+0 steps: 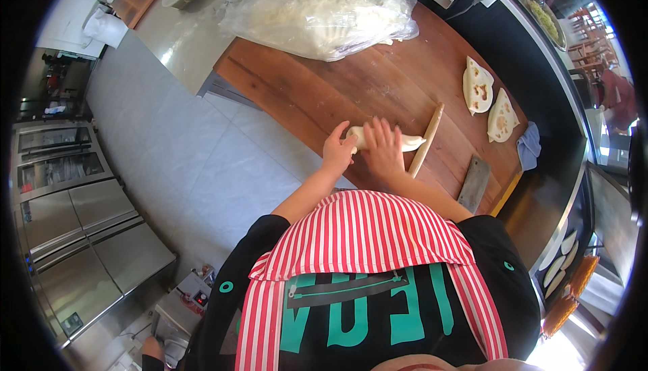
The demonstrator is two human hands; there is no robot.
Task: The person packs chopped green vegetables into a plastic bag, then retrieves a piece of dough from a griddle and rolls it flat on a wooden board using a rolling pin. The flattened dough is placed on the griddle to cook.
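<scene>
A short roll of pale dough (pixel 412 142) lies on the wooden work table (pixel 354 85) before me, its tapered end pointing right. My left hand (pixel 338 149) grips its left end between thumb and fingers. Across its middle my right hand (pixel 383 149) rests palm down, fingers slightly spread, hiding part of the dough. Just to the right, a wooden rolling pin (pixel 427 139) lies aslant near the dough's tip. Farther right on the table is a cleaver with a broad grey blade (pixel 474 182).
A large clear plastic bag of dough (pixel 324 11) covers the table's far side. Two browned, folded flatbreads (pixel 478 86) (pixel 502 117) and a blue cloth (pixel 529 146) lie along the right edge. Steel refrigerator doors (pixel 101 219) stand at left. Another person (pixel 617 97) is at far right.
</scene>
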